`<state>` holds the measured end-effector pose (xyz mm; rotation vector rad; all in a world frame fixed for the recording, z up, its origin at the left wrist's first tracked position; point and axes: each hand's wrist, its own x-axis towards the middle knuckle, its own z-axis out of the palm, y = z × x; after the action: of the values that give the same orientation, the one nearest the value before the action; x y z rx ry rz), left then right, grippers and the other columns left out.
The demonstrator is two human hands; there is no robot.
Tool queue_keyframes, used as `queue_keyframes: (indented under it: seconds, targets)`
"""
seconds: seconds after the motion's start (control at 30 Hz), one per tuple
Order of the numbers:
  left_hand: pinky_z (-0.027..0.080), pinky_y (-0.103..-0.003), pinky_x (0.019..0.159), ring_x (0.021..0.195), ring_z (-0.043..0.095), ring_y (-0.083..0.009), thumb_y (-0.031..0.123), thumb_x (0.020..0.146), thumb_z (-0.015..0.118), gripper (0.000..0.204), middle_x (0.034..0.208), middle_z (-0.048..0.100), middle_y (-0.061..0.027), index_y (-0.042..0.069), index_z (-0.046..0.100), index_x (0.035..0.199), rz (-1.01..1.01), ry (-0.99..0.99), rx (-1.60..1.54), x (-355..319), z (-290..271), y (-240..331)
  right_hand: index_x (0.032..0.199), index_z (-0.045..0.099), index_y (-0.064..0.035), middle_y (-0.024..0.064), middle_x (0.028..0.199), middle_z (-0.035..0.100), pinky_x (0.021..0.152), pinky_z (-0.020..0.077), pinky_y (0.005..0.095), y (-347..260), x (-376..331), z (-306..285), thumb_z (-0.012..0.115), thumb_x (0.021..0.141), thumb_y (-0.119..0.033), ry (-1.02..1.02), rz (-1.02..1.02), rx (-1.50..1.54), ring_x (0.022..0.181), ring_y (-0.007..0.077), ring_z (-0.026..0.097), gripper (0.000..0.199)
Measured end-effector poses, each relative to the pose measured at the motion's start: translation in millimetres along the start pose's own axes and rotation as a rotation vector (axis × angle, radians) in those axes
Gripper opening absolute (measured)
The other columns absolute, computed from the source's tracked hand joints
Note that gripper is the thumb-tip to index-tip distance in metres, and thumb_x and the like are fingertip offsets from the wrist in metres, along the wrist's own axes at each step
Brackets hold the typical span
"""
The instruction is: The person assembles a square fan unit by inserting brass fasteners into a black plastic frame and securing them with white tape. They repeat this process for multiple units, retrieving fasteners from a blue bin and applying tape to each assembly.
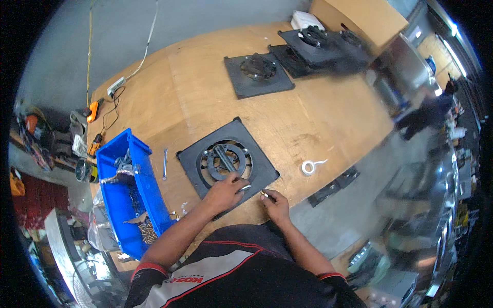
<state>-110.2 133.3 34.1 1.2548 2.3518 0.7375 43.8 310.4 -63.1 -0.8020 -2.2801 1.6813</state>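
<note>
Plate: the square black plate (228, 163) with its round ring fitting lies flat on the tabletop (318, 128), right under your left fingers.
Left hand (224, 192): fingers pinch a small metal piece at the plate's near edge.
Right hand (276, 202): fingers clench a small silvery part, just beside the plate's corner.
Progress: looks early; the fitting seems seated, fastening appears unfinished.
Done elsewhere: three similar plates (258, 73) lie far beyond your fingers.
Room: blue bin (128, 190) crowds the left; open tabletop to the right, its edge close beneath your right fingers.

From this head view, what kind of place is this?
Likely a workshop or assembly shop: a wooden workbench with black square plates, a blue bin of small metal parts, and a wrench beside it.
</note>
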Motion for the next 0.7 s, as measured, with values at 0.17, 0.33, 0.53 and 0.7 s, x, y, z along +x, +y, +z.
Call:
queue_keyframes:
  seconds: [0.17,0.33,0.53,0.7]
  targets:
    - [0.055,-0.043,0.094,0.110,0.065,-0.0355,0.026,0.089,0.065,0.043,0.129,0.061,-0.0136,0.018,0.062,0.131,0.075,-0.025,0.070,14.1,12.8,-8.4,0.113,0.073,-0.0028,0.0178,0.104,0.072,0.082,0.0541,0.0357,-10.2,-3.5,-23.3,0.072,0.088,-0.019,-0.027,-0.072,-0.029,0.093,0.0291,0.070,0.030]
    - [0.054,-0.045,0.092,0.108,0.065,-0.0362,0.026,0.090,0.065,0.041,0.128,0.062,-0.0154,0.014,0.063,0.129,0.047,-0.098,0.114,41.8,14.1,5.7,0.112,0.073,-0.0035,0.0171,0.104,0.072,0.081,0.0545,0.0359,-9.7,-0.5,-49.8,0.072,0.087,-0.018,-0.151,-0.068,-0.023,0.092,0.0294,0.070,0.029]
    - [0.055,-0.048,0.083,0.095,0.066,-0.0408,0.024,0.092,0.061,0.039,0.112,0.064,-0.0180,0.012,0.062,0.129,0.080,-0.031,0.185,112.2,34.9,36.0,0.110,0.073,-0.0038,0.0179,0.102,0.071,0.082,0.0545,0.0389,0.9,35.5,-65.0,0.072,0.085,-0.020,-0.117,-0.116,-0.041,0.092,0.0330,0.069,0.030]
    - [0.051,-0.047,0.094,0.108,0.063,-0.0398,0.025,0.086,0.069,0.048,0.118,0.064,-0.0209,0.010,0.060,0.131,0.035,-0.143,0.188,142.4,20.0,61.2,0.111,0.073,-0.0036,0.0199,0.100,0.071,0.081,0.0536,0.0414,8.9,77.8,-63.2,0.071,0.086,-0.024,0.016,-0.157,0.081,0.091,0.0346,0.068,0.033]
